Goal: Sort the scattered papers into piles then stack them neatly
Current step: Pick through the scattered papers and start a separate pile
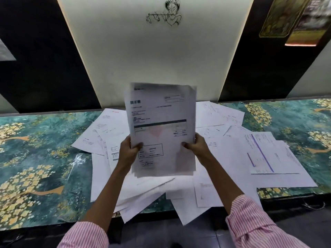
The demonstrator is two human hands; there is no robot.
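You've got a bundle of sheets (162, 122) up off the table, upright in front of you with the printed face toward you. Your left hand (128, 151) pinches its left edge, thumb on the front and fingers curled behind, and your right hand (197, 145) mirrors that on the right edge. The bundle isn't flush: corners fan out at top and bottom, so I'd call this the gathering-and-squaring step, not the finish. Below and around both hands the scattered papers (225, 161) lie overlapping on the floral table cover (35, 158). There's a fan of them beyond your left hand and more beyond your right. A sheet with purple lines (263, 153) lies well out past your right hand, and several loose sheets (180, 212) beneath your wrists hang over the near edge. No tidy pile shows anywhere, so the sorting looks barely begun. The next move, as I judge it, calls for tapping the bundle's bottom edge down to square it. Then set it on bare cover outside one hand, clear of the loose sheets, so it starts a pile. Watch the overhanging sheets near your wrists, since a brush of the sleeve could send them off the edge.
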